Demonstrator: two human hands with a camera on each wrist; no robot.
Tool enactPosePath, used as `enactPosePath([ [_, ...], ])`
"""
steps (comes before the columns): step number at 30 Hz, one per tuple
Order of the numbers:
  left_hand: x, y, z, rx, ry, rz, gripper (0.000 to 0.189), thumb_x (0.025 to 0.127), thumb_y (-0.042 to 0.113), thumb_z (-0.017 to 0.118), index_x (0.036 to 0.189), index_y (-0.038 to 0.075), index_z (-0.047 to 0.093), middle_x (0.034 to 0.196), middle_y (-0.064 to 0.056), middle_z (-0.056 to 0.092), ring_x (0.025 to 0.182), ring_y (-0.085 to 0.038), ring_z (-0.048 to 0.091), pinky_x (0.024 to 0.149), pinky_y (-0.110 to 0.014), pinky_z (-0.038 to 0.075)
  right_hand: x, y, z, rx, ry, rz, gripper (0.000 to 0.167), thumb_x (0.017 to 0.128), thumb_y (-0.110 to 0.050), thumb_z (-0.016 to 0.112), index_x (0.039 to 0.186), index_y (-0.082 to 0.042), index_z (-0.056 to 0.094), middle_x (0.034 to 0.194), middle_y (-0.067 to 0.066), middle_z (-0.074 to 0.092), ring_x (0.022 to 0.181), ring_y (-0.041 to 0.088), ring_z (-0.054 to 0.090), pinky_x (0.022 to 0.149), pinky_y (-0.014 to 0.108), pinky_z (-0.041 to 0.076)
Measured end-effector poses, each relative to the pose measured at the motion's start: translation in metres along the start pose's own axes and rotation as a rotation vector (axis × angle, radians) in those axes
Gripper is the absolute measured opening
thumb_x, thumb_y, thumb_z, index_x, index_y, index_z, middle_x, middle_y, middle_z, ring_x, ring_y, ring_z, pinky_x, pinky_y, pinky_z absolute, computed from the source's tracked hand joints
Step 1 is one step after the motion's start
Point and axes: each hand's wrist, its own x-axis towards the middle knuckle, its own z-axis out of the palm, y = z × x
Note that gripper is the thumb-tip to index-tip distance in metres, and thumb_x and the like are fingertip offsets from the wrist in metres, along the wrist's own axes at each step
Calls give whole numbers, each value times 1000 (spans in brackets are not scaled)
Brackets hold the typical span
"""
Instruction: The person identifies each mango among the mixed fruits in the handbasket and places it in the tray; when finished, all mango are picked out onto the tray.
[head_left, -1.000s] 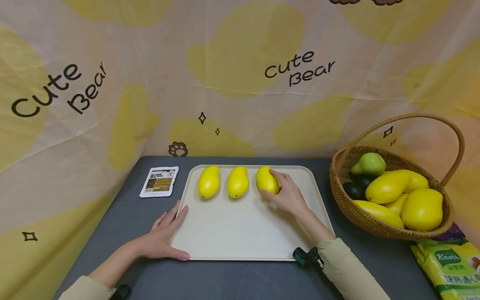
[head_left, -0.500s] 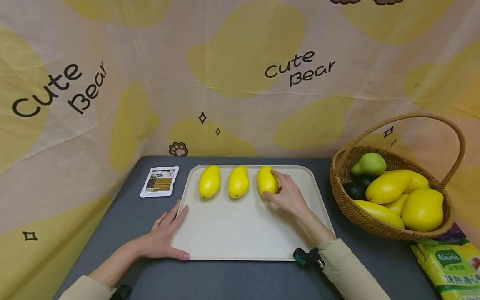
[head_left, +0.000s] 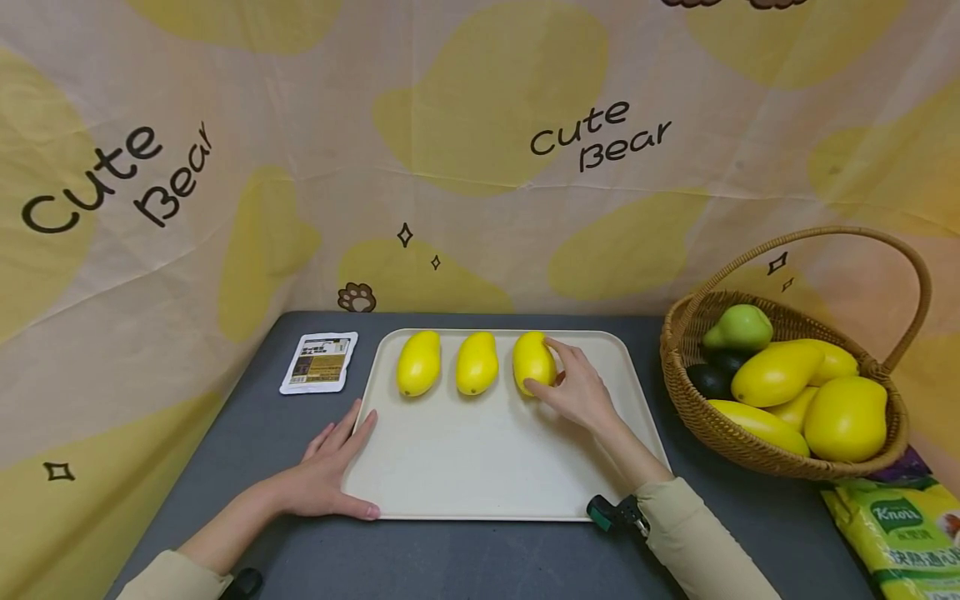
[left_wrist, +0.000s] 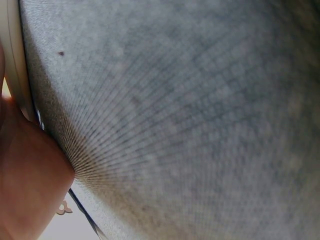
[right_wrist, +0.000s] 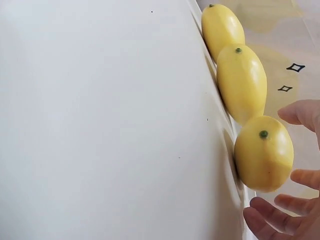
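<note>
Three yellow mangoes lie in a row along the back of a cream tray (head_left: pixel 480 467): the left mango (head_left: pixel 418 364), the middle mango (head_left: pixel 477 364) and the right mango (head_left: pixel 532 364). My right hand (head_left: pixel 579 390) holds the right mango from its right side, thumb at its front and fingertips at its upper right. In the right wrist view, thumb and fingers curve loosely about that mango (right_wrist: pixel 264 155), stem end towards the camera. My left hand (head_left: pixel 322 475) is spread over the tray's left edge, thumb at the front corner. The left wrist view shows part of that hand (left_wrist: pixel 30 175) beside the tray rim.
A wicker basket (head_left: pixel 678 400) on the right holds more yellow fruit, a green pear (head_left: pixel 742 327) and something dark. A yellow Knorr bag (head_left: pixel 896 529) lies in front of it. Left of the tray is a white labelled packet (head_left: pixel 318 364). A patterned cloth (head_left: pixel 480 167) hangs behind.
The right mango has turned slightly more upright and shifted a little under my right hand, whose fingertips have moved slightly right. My left hand has stayed in place.
</note>
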Motion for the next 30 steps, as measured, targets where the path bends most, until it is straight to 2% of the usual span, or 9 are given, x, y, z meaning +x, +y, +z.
enactPosePath([
  [4, 0, 0, 0, 3, 4, 4, 127, 66, 65, 78, 155, 1, 13, 159, -25, -7, 142, -44, 5, 107, -59, 1, -2, -1, -5, 25, 14, 16, 75, 82, -44, 72, 146, -15, 44, 139, 11, 48, 93, 24, 58, 76, 38, 47],
  [7, 0, 0, 0, 5, 5, 7, 127, 66, 66, 78, 155, 1, 14, 159, -26, -6, 142, -44, 5, 107, -59, 2, -5, -2, -10, 58, 58, -1, 64, 84, -37, 72, 139, -12, 51, 136, 11, 51, 96, 26, 59, 77, 39, 49],
  [10, 0, 0, 0, 7, 6, 9, 128, 66, 66, 78, 155, 1, 14, 159, -26, -6, 142, -45, 6, 107, -59, 2, -9, -2, -16, 98, 136, -64, 44, 85, -24, 71, 124, -8, 62, 124, 11, 60, 93, 26, 60, 75, 39, 52],
  [14, 0, 1, 0, 8, 6, 7, 128, 66, 66, 78, 155, 1, 14, 159, -26, -6, 142, -45, 6, 107, -59, 2, -14, -2, -25, 142, 213, -155, 16, 86, -14, 70, 101, -7, 70, 97, 8, 68, 82, 22, 61, 71, 35, 54],
  [18, 0, 1, 0, 5, 1, -3, 128, 66, 66, 78, 155, 1, 14, 159, -26, -6, 142, -46, 6, 108, -60, 2, -19, -4, -35, 144, 206, -192, 7, 87, -13, 70, 93, -9, 71, 84, 2, 67, 77, 16, 61, 68, 30, 53],
  [25, 0, 3, -1, -8, -10, -6, 126, 67, 63, 79, 155, 2, 13, 159, -26, -6, 142, -45, 5, 107, -60, 1, -35, -7, -61, 95, 152, -231, 5, 89, -14, 69, 92, -12, 72, 83, -4, 68, 76, 14, 60, 68, 29, 54],
  [30, 0, 2, -1, -5, -4, 1, 127, 67, 64, 79, 155, 1, 13, 159, -26, -6, 142, -44, 4, 107, -59, 1, -47, -4, -84, 58, 142, -259, 4, 90, -14, 69, 91, -17, 72, 84, -8, 68, 76, 10, 60, 67, 25, 53],
])
